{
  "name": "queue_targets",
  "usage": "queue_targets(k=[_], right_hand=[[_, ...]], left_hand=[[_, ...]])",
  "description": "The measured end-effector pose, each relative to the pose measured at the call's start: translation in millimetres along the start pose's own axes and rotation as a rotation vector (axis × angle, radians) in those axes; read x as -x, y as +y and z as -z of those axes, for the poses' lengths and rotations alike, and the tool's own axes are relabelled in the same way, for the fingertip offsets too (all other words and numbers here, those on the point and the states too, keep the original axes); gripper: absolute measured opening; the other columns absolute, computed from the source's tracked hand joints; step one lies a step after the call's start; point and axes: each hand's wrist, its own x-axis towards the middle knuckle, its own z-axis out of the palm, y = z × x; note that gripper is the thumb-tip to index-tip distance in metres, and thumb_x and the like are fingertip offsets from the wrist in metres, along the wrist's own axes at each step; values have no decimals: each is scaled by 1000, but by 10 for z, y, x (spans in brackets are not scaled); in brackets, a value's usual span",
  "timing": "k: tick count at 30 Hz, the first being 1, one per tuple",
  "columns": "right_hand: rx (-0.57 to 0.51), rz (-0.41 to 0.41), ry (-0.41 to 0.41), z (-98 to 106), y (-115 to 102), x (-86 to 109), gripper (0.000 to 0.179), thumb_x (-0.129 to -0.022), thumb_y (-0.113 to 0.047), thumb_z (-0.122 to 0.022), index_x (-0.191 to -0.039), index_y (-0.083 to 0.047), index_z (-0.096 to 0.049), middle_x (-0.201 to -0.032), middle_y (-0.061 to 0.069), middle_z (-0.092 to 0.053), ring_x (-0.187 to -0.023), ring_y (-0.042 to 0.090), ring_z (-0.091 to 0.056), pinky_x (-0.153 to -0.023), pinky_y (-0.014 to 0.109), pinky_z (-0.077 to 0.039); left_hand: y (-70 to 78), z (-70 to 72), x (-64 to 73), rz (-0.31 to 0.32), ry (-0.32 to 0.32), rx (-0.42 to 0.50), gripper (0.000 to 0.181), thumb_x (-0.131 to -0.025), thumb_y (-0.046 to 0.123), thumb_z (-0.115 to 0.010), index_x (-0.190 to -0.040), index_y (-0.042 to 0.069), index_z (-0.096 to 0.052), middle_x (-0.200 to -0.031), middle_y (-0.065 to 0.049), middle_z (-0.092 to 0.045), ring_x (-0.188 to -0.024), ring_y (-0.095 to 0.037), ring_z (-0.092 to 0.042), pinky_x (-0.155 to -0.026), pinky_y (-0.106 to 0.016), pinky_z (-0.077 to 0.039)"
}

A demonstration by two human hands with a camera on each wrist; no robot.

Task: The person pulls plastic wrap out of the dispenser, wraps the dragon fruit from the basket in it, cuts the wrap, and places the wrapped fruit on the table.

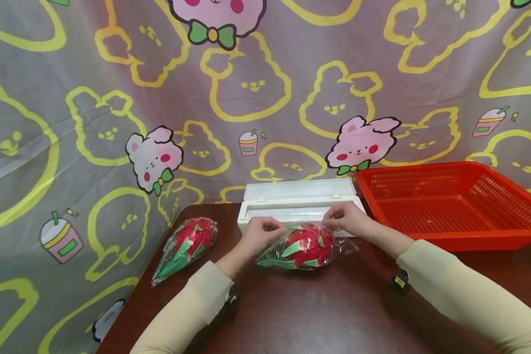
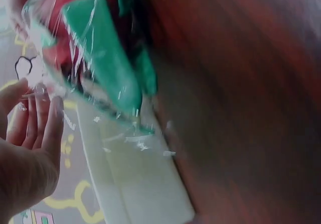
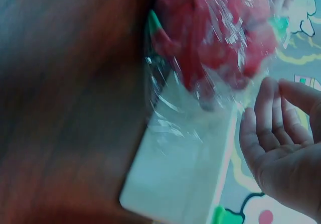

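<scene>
A red dragon fruit (image 1: 307,246) with green scales lies on the table in front of me, loosely covered by clear plastic film (image 3: 173,128). My left hand (image 1: 257,237) pinches the film at the fruit's left side, thumb against fingertips. At the right side, my right hand (image 1: 348,219) pinches the film's upper edge. Loose film spreads out past the fruit on the right. Just behind stands a white cling-film dispenser box (image 1: 298,189), its lid raised. Another dragon fruit (image 1: 190,243), wrapped in film, lies to the left.
A red plastic basket (image 1: 457,241) with mesh walls stands at the back right. The dark brown table (image 1: 323,309) ends at a slanting left edge. A patterned cloth (image 1: 265,132) with cartoon animals hangs behind and along the left side.
</scene>
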Motion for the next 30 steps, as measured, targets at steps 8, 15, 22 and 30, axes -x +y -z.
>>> queue_targets(k=[8,15,22,30], right_hand=[[32,-11,29,-230,6,114,30,-93,-27,-67,-111,-3,-73,-94,4,-69,-85,21,-56,-72,32,-52],[207,174,65,-296,-5,336,35,-94,-27,-66,-125,-11,-67,-104,1,-58,-91,19,-53,-68,30,-53],[236,163,161,-160,62,390,43,-96,-31,-61,-132,-9,-59,-127,12,-59,-118,33,-53,-91,52,-48],[157,153,-102,-263,175,347,72,-89,-42,-68,-150,-21,-37,-141,6,-49,-124,29,-49,-92,43,-49]], left_hand=[[-3,-202,82,-69,-22,-94,19,-92,22,-69,-97,5,-77,-89,0,-70,-80,-11,-61,-71,-27,-52],[38,-153,224,-235,-36,-186,27,-100,24,-56,-109,6,-74,-106,-3,-69,-101,-17,-63,-88,-35,-50],[-29,-39,215,-277,-50,-111,30,-100,20,-55,-125,7,-65,-123,-4,-65,-116,-17,-57,-94,-39,-48],[-105,-104,132,-300,-327,-305,74,-87,39,-72,-151,22,-37,-152,4,-36,-136,-17,-35,-102,-41,-40]])
